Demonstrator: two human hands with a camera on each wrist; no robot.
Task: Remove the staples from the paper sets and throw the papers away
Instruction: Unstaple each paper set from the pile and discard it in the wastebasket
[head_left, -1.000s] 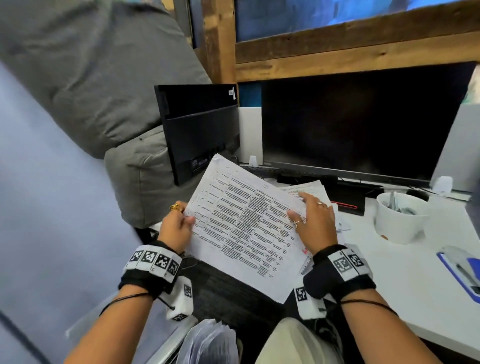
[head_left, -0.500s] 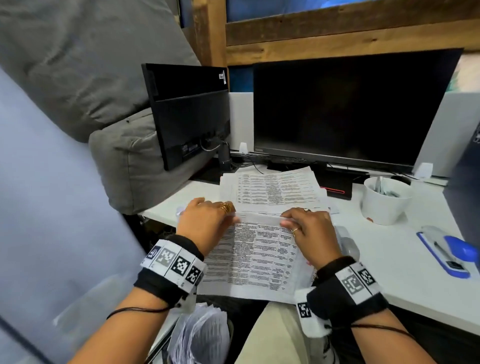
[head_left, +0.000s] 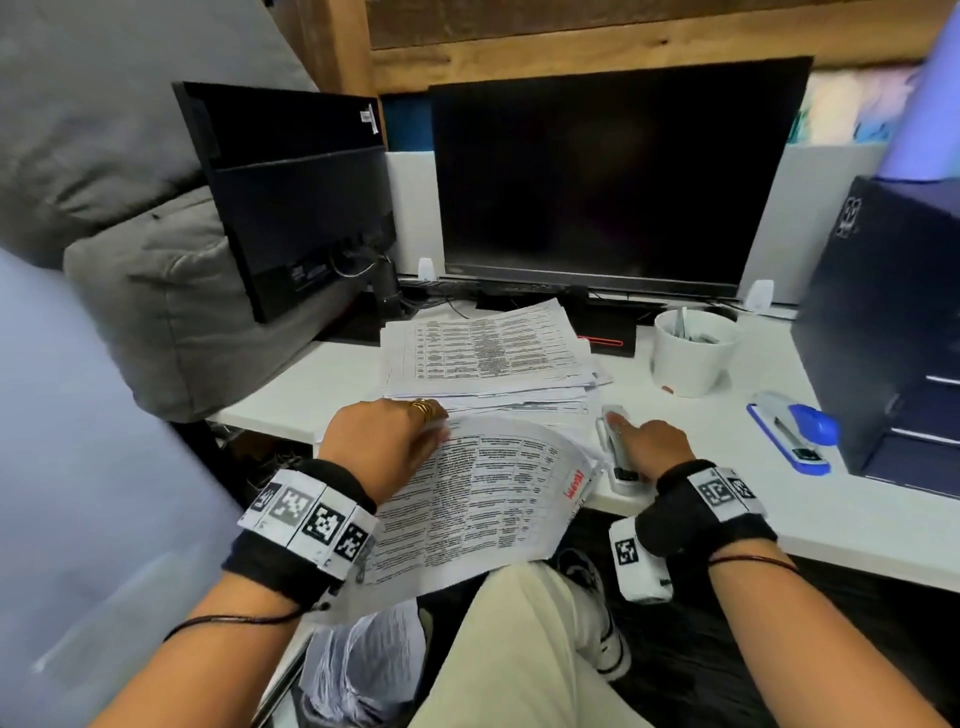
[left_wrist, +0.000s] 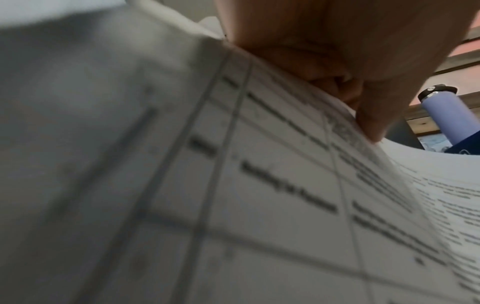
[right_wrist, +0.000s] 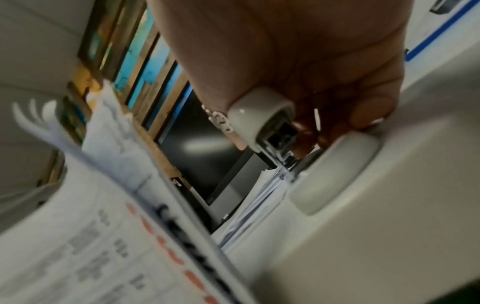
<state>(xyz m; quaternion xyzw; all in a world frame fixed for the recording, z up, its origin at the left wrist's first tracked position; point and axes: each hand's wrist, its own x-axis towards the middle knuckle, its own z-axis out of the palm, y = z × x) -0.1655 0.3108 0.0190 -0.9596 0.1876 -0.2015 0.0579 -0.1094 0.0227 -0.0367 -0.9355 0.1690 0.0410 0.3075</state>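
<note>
A: Paper set (head_left: 483, 499) — draped over worktop (head_left: 857, 499) front edge, bowed up, lower half hanging toward lap.
B: Left hand (head_left: 384, 441)?
A: On set's top-left corner, fingers curled, pinching the sheets. Confirmed in left wrist view (left_wrist: 363, 67), thumb on the page.
B: Right hand (head_left: 652, 449)?
A: Just right of the set, apart from the paper. Fingers wrapped around a white stapler-like tool (head_left: 615, 447) lying on worktop; gripping it (right_wrist: 262, 119).
B: Tool touching the set?
A: Can't tell, too blurred.
B: Other papers?
A: Stack (head_left: 488, 353) behind the hands, in front of monitor (head_left: 618, 176). Crumpled sheets (head_left: 363, 670) low down by left knee.
B: Rest?
A: White cup (head_left: 691, 353) right of stack, blue stapler (head_left: 795, 436) further right, second monitor (head_left: 296, 192) at left.
</note>
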